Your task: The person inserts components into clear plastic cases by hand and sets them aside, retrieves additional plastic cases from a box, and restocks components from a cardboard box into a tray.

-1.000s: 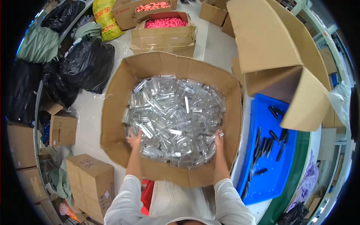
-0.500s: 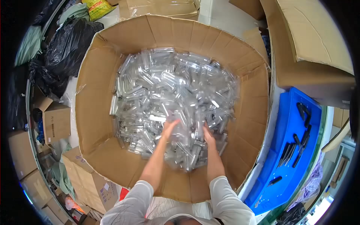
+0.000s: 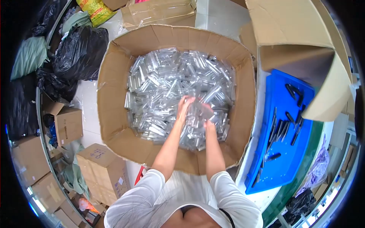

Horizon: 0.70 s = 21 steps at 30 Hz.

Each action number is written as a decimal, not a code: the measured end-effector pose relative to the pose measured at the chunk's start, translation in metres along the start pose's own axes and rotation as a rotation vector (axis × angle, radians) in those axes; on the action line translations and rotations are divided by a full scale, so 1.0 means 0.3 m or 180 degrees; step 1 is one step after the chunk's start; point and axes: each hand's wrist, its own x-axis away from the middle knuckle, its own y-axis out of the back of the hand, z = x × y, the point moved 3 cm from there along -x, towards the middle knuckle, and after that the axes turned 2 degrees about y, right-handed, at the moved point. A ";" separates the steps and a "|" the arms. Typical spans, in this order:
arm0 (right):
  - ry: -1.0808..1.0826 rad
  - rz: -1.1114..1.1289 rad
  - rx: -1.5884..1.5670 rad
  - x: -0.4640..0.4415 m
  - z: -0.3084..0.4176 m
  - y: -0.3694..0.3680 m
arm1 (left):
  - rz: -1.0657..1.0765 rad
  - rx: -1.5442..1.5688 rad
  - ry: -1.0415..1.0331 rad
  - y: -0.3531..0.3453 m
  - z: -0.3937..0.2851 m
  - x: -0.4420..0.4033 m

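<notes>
A large open cardboard box [image 3: 114, 133] holds a heap of clear plastic tubes [image 3: 159, 87]. Over the heap, right of its middle, my left hand [image 3: 184, 108] and my right hand [image 3: 208, 116] face each other with a bunch of clear tubes between them. The left fingers curl around one side of the bunch. My right hand presses the other side, its fingers partly hidden by the see-through plastic. Some of the held tubes are blurred.
At the right is a blue tray [image 3: 262, 167] with black pieces, beside an open carton [image 3: 289, 22]. Black bags [image 3: 81, 53], a yellow sack [image 3: 95, 10] and a taped carton [image 3: 102, 171] are at the left.
From wide apart at the heap's sides, my hands have come together around tubes, then moved farther forward over the heap. The view has shifted.
</notes>
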 end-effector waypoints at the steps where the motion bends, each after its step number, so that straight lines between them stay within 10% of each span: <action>1: 0.0064 0.0315 0.0149 0.031 0.056 -0.063 | 0.0022 -0.0030 0.0005 -0.010 -0.062 0.041; 4: 0.1391 0.1178 0.0306 0.155 0.178 -0.228 | 0.0425 0.0452 -0.0057 -0.047 -0.256 0.196; 6: 0.0210 0.0560 0.0209 0.204 0.201 -0.267 | 0.0382 0.0485 -0.0291 -0.061 -0.371 0.297; 21: 0.1281 0.0891 -0.0481 0.741 0.590 -0.254 | 0.1470 0.0089 -0.0480 -0.419 -0.615 0.807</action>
